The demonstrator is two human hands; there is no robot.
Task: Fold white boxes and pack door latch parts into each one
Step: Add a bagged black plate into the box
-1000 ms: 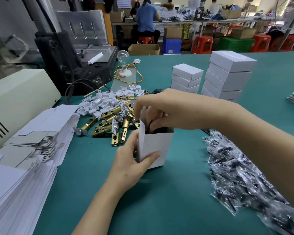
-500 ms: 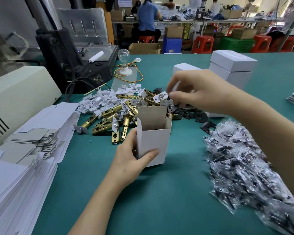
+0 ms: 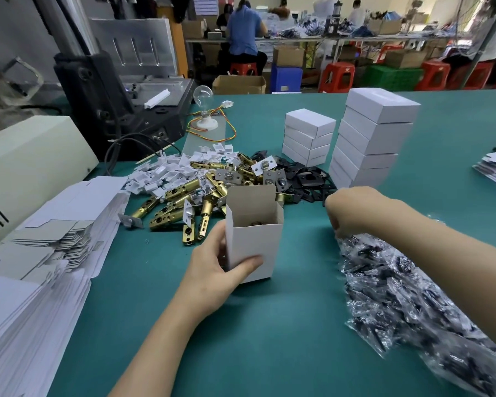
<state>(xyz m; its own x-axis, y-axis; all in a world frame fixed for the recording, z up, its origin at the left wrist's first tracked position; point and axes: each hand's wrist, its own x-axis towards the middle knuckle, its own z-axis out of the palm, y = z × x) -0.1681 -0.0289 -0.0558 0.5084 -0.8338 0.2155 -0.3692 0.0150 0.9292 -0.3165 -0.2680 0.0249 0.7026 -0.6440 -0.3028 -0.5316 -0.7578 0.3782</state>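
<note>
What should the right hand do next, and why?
Probably lift one bag from the pile of clear bags into the open box: the right hand sits at the pile's edge, the left hand holds the box upright, flap open, a metal part inside.

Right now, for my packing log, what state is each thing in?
Box: upright, top open, a part inside.
Left hand: grips the box.
Right hand: at the bags, grasp hidden.
Stacked boxes: closed.
Blanks: flat, unfolded.
</note>
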